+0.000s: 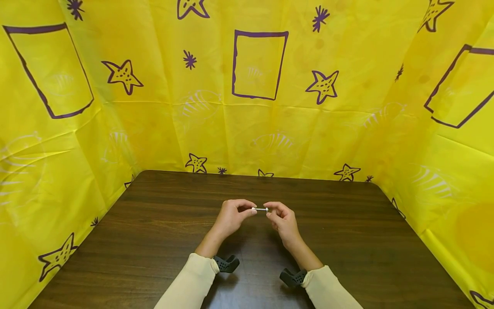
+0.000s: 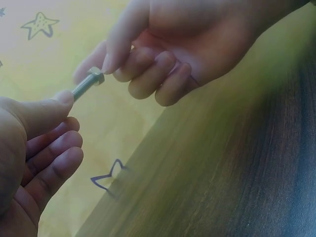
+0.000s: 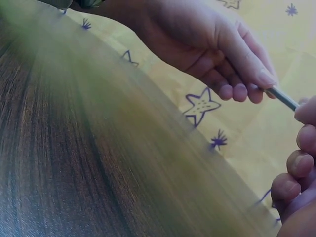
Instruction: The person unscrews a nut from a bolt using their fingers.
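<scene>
Left hand [image 1: 229,216] is hiding one end of the bolt [image 1: 260,209]; right wrist view is cropping the right hand [image 1: 284,223]. Left is pinching the shank [image 2: 84,87], right is pinching the hex end [image 2: 97,75]. Bolt is hanging above the wood-grain table [image 1: 154,253]; yellow curtain [image 1: 227,137] is walling the table's far and side edges.
</scene>
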Available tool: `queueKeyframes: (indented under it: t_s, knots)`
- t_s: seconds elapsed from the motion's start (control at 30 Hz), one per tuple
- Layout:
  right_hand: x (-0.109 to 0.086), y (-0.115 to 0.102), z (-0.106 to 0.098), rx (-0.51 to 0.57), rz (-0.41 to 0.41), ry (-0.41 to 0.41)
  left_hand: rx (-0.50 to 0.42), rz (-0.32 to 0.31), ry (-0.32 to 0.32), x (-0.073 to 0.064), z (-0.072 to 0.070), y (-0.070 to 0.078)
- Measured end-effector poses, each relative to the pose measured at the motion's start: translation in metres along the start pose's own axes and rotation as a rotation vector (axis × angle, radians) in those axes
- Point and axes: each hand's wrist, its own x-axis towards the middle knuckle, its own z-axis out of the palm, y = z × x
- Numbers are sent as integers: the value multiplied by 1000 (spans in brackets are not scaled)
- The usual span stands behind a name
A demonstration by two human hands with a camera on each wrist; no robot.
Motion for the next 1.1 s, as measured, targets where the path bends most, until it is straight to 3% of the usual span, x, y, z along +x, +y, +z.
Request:
queueKeyframes:
  t_s: [0.17,0.5,0.73,0.83,1.1]
  knots:
    - [1,1,1,-32,42,17,-6,12,0,-1,0,0]
    - [2,-1,2,-167,231,92,-8,-4,-9,0,2,0]
    - [-3,-29,12,-178,225,49,-3,11,-11,-1,3,0]
    - [-3,-30,12,-153,218,45,-4,10,-10,-1,3,0]
    - [2,-4,3,-31,208,60,-12,9,9,-1,1,1]
